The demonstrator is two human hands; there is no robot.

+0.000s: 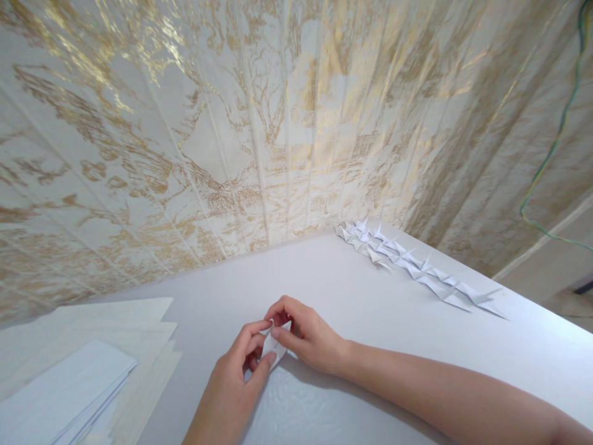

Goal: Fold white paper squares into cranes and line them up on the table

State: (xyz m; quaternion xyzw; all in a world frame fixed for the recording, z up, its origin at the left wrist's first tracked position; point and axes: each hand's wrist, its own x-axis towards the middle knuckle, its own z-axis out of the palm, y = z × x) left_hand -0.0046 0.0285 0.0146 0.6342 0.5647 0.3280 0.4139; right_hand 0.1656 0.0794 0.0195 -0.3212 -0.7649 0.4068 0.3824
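A small folded piece of white paper (277, 349) is held between both hands just above the table, near the middle of the view. My left hand (243, 364) grips its left and lower edge between thumb and fingers. From the right, my right hand (303, 334) pinches the upper part with thumb and index finger. The fingers cover much of the paper, so its full folded shape is hidden. Beyond my right hand, several white origami cranes (412, 262) stand in rows on the table's right side.
On the left of the white table (222, 284) lie fanned cream sheets (152, 334) with a stack of white paper (69, 389) on top. A gold-patterned curtain (259, 154) hangs along the back edge. At the far right dangles a green cord (551, 148).
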